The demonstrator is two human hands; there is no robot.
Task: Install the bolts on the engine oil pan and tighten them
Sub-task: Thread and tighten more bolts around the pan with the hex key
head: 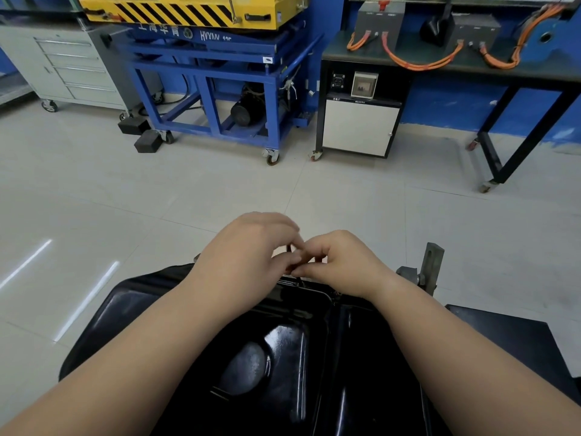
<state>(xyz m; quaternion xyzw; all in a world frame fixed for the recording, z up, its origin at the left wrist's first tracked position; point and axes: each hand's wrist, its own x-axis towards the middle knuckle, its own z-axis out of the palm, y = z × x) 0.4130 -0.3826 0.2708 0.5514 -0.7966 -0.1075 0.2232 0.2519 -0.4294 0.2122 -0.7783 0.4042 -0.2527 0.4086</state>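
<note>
A glossy black engine oil pan (283, 347) fills the lower middle of the head view, bottom side up. Both hands meet above its far edge. My left hand (248, 250) has its fingers curled, and dark bolts (290, 258) show between the fingertips of the two hands. My right hand (341, 262) pinches one of these small dark pieces just over the pan's far flange. Most of what the hands hold is hidden by the fingers.
A grey metal bracket (429, 265) of the engine stand rises right of my right hand. Across the tiled floor stand a blue wheeled lift cart (220, 89), a grey drawer cabinet (69, 67) and a black bench (440, 64) with orange cables.
</note>
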